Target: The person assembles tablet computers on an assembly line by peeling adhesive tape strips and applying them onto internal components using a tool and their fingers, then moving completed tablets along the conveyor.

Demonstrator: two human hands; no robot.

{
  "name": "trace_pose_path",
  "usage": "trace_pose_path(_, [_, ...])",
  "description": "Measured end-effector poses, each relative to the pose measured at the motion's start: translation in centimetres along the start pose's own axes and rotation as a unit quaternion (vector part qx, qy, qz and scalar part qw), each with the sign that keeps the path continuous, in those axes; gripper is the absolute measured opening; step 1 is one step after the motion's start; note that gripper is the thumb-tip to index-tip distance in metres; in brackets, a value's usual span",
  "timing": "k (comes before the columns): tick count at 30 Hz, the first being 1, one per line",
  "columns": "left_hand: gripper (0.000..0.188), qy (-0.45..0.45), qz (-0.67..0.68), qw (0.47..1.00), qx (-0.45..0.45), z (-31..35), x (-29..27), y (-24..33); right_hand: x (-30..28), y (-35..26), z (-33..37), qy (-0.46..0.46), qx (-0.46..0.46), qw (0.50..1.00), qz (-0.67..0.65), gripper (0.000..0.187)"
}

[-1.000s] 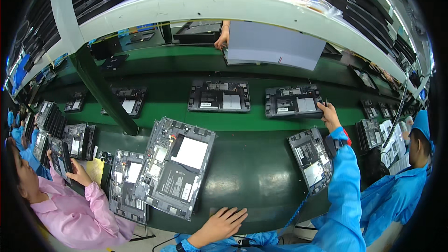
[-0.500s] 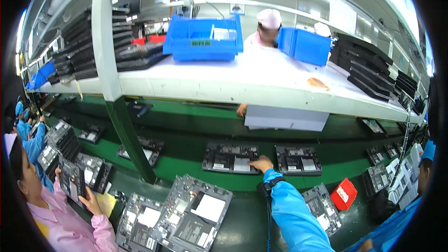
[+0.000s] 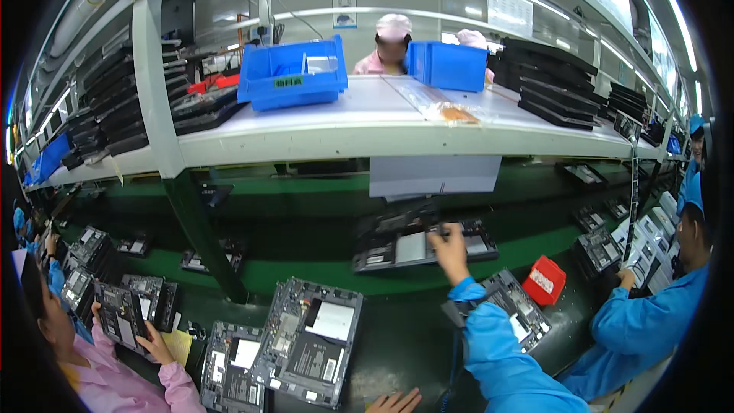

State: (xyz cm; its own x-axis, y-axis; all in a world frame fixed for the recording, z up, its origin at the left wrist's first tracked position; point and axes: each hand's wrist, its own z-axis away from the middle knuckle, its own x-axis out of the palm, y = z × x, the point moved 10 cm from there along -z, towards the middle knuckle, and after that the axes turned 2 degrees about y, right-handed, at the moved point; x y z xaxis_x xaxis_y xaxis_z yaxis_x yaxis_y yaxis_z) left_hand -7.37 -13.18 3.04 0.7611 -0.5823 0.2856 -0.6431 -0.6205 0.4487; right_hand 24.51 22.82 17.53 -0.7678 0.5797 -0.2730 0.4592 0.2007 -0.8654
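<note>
My right hand [image 3: 449, 251], in a blue sleeve with a dark wrist strap, grips the right edge of an open laptop base [image 3: 382, 248] with exposed parts and a pale panel. This base is tilted and blurred over the green belt, overlapping a second laptop base [image 3: 480, 241] behind it. My left hand [image 3: 395, 402] shows at the lower edge with its fingers spread on the dark bench, holding nothing. Left of it, a large laptop base [image 3: 310, 340] rests partly over another laptop base [image 3: 233, 363]. Beneath my right forearm lies one more laptop base [image 3: 508, 310].
A red bin [image 3: 544, 281] with small pale pieces stands right of my forearm. Blue bins [image 3: 294, 76] and black stacked panels [image 3: 554, 84] sit on the white shelf [image 3: 306, 141]. A green post [image 3: 202, 237] rises at left. Co-workers in pink [image 3: 130, 375] and blue [image 3: 650, 321] flank me.
My right hand has raised and tilted the laptop base off the belt, its right side now over the neighbouring base. My left hand has come into view below. The whole view has shifted.
</note>
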Motion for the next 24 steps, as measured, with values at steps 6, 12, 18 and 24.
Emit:
trace_pose_path(6, [0.063,-0.422,-0.579,0.663,-0.215,1.5,6.4,-5.2,-14.5,6.7,10.9,-0.064,0.137,0.972,-0.182,0.033])
trace_pose_path(12, [0.058,-0.34,-0.565,0.723,-0.204,-1.2,4.9,-6.3,-11.9,12.2,23.7,-0.124,0.247,0.94,-0.199,0.036])
trace_pose_path(18, [0.046,-0.015,-0.649,0.726,-0.227,-5.4,1.4,-3.4,-12.8,12.6,23.5,-0.127,0.079,0.985,0.086,0.035])
trace_pose_path(24, [0.041,-0.185,-0.628,0.734,-0.182,-10.2,5.4,-10.8,-16.2,3.3,19.9,-0.022,-0.059,0.994,0.092,0.022])
